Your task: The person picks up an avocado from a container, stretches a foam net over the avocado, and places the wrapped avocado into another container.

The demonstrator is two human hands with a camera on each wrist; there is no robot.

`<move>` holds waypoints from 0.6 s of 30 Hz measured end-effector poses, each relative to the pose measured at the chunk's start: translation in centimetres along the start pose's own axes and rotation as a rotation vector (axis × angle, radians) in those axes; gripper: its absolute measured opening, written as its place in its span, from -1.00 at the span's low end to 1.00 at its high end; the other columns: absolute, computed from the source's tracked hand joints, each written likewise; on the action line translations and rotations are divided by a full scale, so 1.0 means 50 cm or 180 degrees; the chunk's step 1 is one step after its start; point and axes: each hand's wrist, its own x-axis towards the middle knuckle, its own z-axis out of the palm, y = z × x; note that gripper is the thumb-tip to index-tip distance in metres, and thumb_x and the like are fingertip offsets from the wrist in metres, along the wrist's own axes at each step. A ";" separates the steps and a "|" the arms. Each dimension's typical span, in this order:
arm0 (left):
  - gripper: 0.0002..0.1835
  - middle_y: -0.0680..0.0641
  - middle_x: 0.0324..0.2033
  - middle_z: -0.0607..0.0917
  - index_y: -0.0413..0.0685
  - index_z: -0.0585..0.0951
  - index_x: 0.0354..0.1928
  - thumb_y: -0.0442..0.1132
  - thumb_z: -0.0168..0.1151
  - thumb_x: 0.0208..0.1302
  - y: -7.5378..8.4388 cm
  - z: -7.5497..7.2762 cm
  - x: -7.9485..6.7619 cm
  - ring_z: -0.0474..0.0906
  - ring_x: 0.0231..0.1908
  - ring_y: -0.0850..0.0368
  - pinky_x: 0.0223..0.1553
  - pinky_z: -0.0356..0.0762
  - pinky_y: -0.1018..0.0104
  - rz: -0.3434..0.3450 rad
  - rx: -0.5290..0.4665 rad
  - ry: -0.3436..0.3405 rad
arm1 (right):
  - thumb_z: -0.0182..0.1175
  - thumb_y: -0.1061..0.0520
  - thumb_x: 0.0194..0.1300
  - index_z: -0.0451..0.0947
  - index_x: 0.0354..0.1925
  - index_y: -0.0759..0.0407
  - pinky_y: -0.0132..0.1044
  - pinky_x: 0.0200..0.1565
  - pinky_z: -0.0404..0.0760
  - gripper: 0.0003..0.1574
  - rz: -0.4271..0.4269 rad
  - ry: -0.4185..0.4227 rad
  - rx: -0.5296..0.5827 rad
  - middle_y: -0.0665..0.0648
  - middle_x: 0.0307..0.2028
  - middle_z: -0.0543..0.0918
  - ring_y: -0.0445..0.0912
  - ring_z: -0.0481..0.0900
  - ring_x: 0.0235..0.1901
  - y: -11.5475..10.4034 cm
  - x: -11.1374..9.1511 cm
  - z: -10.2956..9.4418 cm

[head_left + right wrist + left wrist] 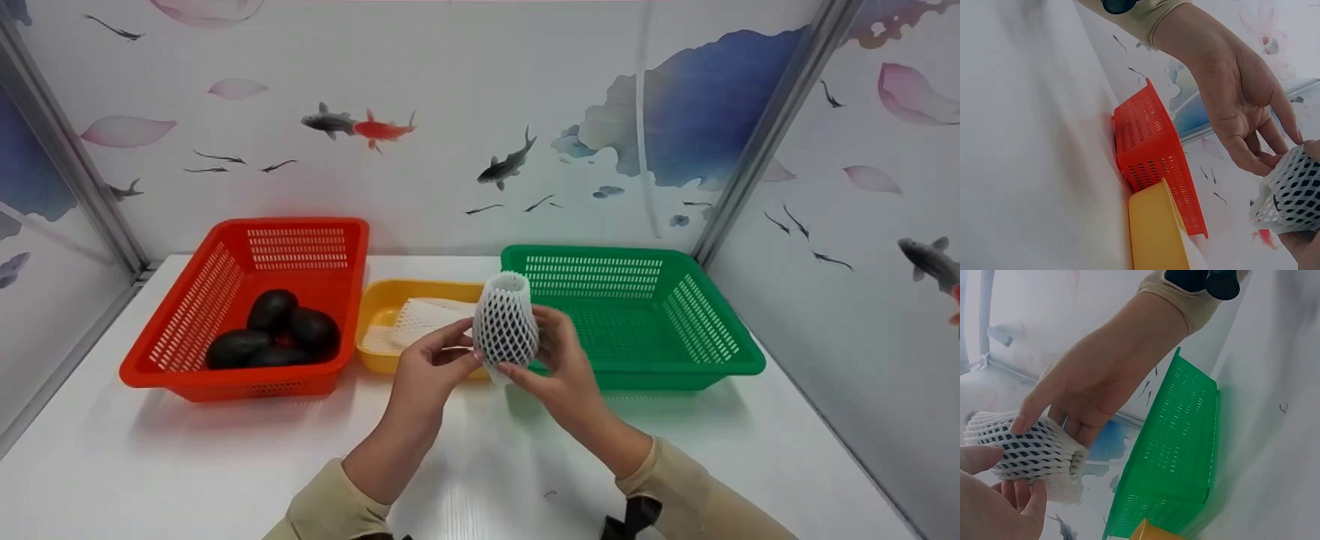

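Both hands hold up a white foam net sleeve with a dark fruit inside it, in front of the baskets. Dark patches show through the mesh, and the net's narrower mouth points up. My left hand grips its left side near the bottom, thumb in front. On the opposite side, my right hand has its thumb low on the net and its fingers behind. In the left wrist view the net lies between the thumbs and fingers of both hands. The right wrist view shows the net partly cut off.
A red basket at the left holds several dark oval fruits. Between it and a green basket on the right stands a yellow tray with flat white foam nets. Printed panels enclose the white table.
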 end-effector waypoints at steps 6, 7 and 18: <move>-0.53 -0.12 -0.07 0.60 -0.07 0.58 0.19 -0.38 0.36 0.20 -0.002 0.026 0.022 0.53 -0.02 -0.01 -0.01 0.57 0.30 0.0146 0.0241 -0.0101 | 0.45 0.33 0.06 0.20 0.30 0.31 -0.25 0.20 0.43 -0.08 -0.0362 0.0123 -0.0306 0.20 0.22 0.40 0.01 0.43 0.18 -0.005 0.012 -0.033; -0.52 -0.12 -0.06 0.60 -0.08 0.58 0.20 -0.37 0.36 0.21 -0.005 0.030 0.026 0.54 -0.02 -0.01 0.00 0.57 0.30 0.0181 0.0273 -0.0131 | 0.45 0.34 0.05 0.21 0.30 0.30 -0.26 0.20 0.43 -0.08 -0.0389 0.0137 -0.0387 0.19 0.21 0.40 0.00 0.43 0.18 -0.005 0.015 -0.040; -0.67 0.05 0.07 0.61 -0.03 0.60 0.14 -0.20 0.23 0.36 -0.070 0.075 0.072 0.48 0.15 0.08 0.21 0.41 0.15 0.0606 0.1637 -0.0636 | 0.46 0.21 0.08 0.20 0.29 0.16 -0.17 0.05 0.54 -0.10 0.0129 0.0259 -0.0750 0.11 0.16 0.41 -0.03 0.46 0.04 0.000 0.071 -0.114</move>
